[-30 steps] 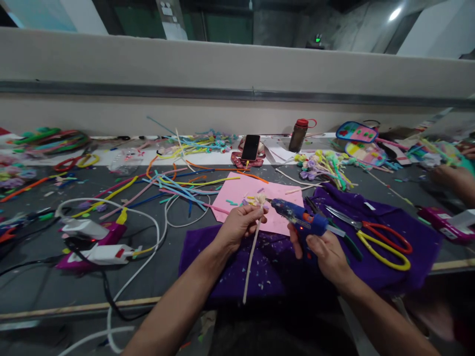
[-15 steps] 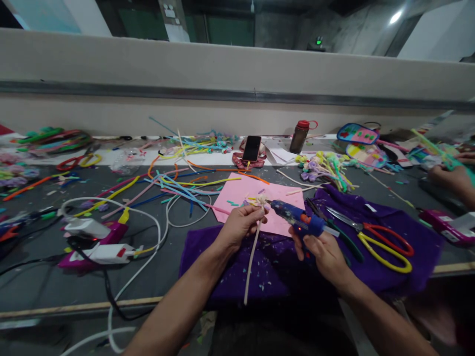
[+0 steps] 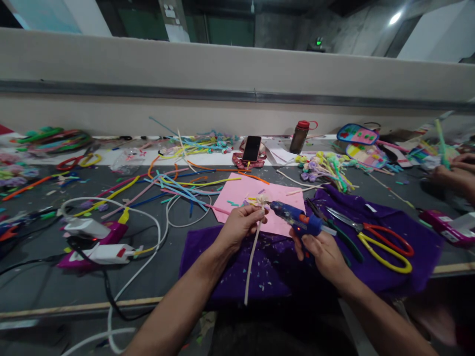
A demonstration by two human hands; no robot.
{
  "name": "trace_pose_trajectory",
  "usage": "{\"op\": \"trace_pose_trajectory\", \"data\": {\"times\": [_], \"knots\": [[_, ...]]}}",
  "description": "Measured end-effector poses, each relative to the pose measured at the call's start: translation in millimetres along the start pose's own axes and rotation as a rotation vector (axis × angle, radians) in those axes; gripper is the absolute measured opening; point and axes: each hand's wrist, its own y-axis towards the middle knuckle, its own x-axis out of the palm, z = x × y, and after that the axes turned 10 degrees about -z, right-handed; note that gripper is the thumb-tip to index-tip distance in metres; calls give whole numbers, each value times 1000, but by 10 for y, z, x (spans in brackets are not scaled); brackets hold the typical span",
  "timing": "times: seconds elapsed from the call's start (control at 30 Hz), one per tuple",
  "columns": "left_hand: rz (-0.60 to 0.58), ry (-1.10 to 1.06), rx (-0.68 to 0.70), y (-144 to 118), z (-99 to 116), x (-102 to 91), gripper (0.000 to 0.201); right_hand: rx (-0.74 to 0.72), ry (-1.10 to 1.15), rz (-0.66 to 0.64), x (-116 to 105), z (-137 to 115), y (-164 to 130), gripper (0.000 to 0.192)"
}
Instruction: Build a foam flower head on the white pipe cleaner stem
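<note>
blue glue gun [image 3: 297,218] nozzle at cream stem [image 3: 253,252] tip

Both forearms are bare to the picture's edge; the hands [image 3: 237,225] wear no gloves.

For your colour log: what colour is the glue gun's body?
Blue glue gun, in the head view.

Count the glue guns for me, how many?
3: blue gun in right hand, magenta gun at left, magenta gun far right. Clutter may hide more.
</note>
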Motion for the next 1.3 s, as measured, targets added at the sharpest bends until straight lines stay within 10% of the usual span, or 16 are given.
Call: {"op": "trace_pose_trajectory", "data": {"times": [0.9, 1.03, 1.3], "knots": [[31, -23, 4, 17, 19, -52, 31, -44, -100, -88, -40, -20, -114, 30], [76, -115, 51, -18, 122, -141, 32, -93, -309, -101, -198, -53, -178, 12], [195, -360, 175, -116, 346, -409, 22, -12, -931, -173, -358, 218, -284, 35]]}}
